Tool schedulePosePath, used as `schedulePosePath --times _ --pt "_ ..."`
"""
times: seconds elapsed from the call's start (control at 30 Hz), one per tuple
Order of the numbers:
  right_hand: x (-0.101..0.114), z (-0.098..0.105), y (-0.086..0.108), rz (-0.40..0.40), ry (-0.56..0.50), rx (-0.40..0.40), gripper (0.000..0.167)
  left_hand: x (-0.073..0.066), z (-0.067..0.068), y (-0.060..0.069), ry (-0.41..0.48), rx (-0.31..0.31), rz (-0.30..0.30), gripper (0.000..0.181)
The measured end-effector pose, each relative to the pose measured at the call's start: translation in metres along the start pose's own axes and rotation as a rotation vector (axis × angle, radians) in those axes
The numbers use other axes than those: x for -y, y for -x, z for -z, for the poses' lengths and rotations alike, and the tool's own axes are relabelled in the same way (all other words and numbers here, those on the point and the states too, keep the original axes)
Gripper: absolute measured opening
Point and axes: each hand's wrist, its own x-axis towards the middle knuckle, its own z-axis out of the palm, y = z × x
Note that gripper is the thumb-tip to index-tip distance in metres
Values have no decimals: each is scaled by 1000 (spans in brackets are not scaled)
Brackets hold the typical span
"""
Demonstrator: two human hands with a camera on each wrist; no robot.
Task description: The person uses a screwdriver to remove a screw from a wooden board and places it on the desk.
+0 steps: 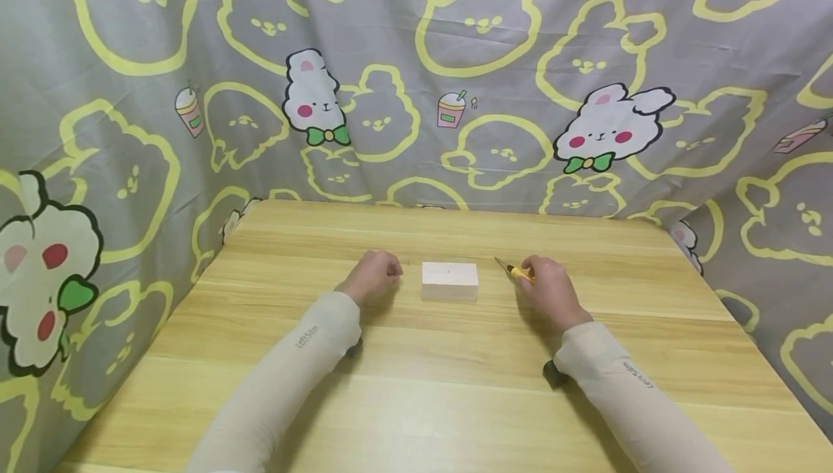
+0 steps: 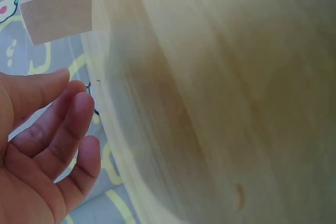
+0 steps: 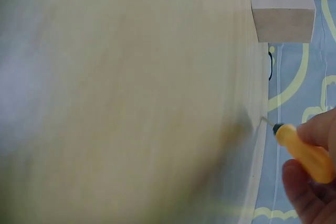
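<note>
A pale rectangular wooden block (image 1: 449, 283) lies on the table between both hands, a tiny dark hole in its top. My left hand (image 1: 375, 274) is left of the block, apart from it. Its thumb and forefinger (image 2: 77, 86) come together at a tiny metallic bit that looks like a small screw (image 2: 87, 85), mostly hidden by the fingertips. My right hand (image 1: 549, 286) grips a yellow-handled screwdriver (image 3: 302, 150) to the block's right. The driver's thin shaft points forward and left, away from the block.
The wood-grain table (image 1: 416, 401) runs back to a grey curtain (image 1: 390, 24) with cartoon rabbits, which also hangs at both sides. A tiny dark mark (image 2: 98, 81) shows on the tabletop just beyond the left fingertips.
</note>
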Motion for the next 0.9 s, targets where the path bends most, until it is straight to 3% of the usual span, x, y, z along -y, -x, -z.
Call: schedulePosePath --times 0.33,0.9 --pt "2 -1 0 -114 -52 197 27 4 0 -2 -46 -9 -19 10" --pt "5 -6 -3 -139 -68 343 27 6 0 -3 -64 42 -29 8"
